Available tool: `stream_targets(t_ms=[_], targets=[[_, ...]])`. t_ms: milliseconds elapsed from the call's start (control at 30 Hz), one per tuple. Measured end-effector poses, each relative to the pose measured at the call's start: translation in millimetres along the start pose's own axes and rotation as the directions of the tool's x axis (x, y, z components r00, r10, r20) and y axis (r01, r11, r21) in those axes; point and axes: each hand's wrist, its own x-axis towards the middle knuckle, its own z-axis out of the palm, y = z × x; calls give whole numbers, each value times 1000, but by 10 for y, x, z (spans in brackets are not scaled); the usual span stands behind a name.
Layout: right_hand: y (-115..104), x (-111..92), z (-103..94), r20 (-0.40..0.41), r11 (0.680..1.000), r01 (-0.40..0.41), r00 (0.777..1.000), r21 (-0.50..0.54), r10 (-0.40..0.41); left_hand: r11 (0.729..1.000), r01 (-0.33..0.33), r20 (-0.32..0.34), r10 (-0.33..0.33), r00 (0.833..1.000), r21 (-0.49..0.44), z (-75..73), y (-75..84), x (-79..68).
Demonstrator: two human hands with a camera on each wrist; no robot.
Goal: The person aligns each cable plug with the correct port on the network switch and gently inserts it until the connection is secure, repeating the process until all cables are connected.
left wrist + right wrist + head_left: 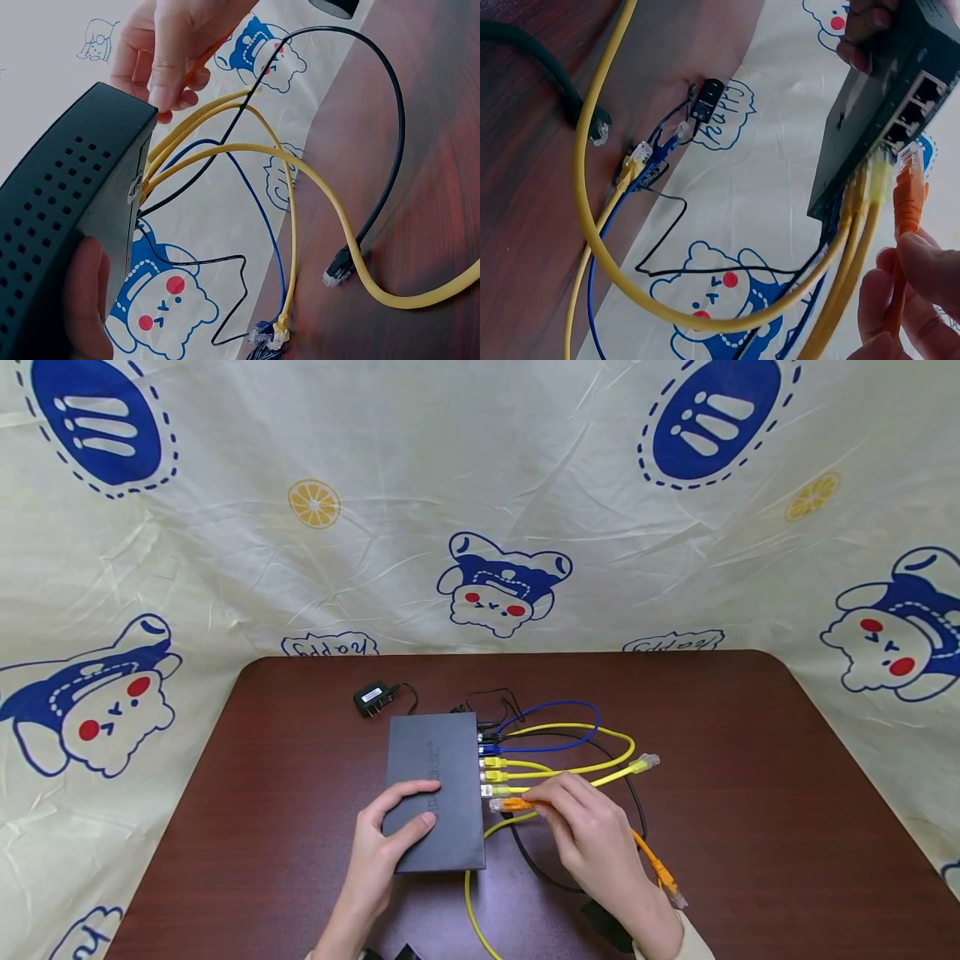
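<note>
A dark grey network switch (435,743) is held by my left hand (378,839), with the thumb and a finger lying over its top. Pinched in my right hand (596,831) is an orange Ethernet cable (907,202), just behind its clear plug. That plug points at the port side and sits close to the row of ports; the right wrist view shows several open sockets (911,120) beside it. Blue, black and yellow cables (495,775) are plugged in along the same side. The cable's other orange plug (667,881) hangs beyond my right wrist.
A black power adapter (372,698) lies toward the back of the brown table (750,777). A loose yellow plug (645,763) sticks out past the right hand. Looped blue cable (581,703) and black cable (555,881) spread right of the switch. A patterned cloth (375,568) hangs behind.
</note>
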Motion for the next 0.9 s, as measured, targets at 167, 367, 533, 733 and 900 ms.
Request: stream_targets(t_ms=[167, 367, 533, 733, 900], targets=[[-15, 3, 52, -16, 1000, 11, 1000, -15, -11, 1000, -8, 5, 7, 1000, 13, 16, 17, -1], [3, 9, 82, -45, 1000, 29, 999, -4, -29, 1000, -9, 8, 9, 1000, 8, 16, 20, -2], [1, 11, 117, -79, 998, 60, 995, 21, -58, 1000, -21, 13, 21, 1000, 6, 26, 24, -7], [1, 29, 133, -121, 995, 92, 989, 33, -87, 999, -34, 23, 34, 999, 9, 43, 34, 0], [4, 34, 137, -135, 993, 109, 986, 39, -103, 999, -45, 31, 45, 999, 20, 45, 38, 0]])
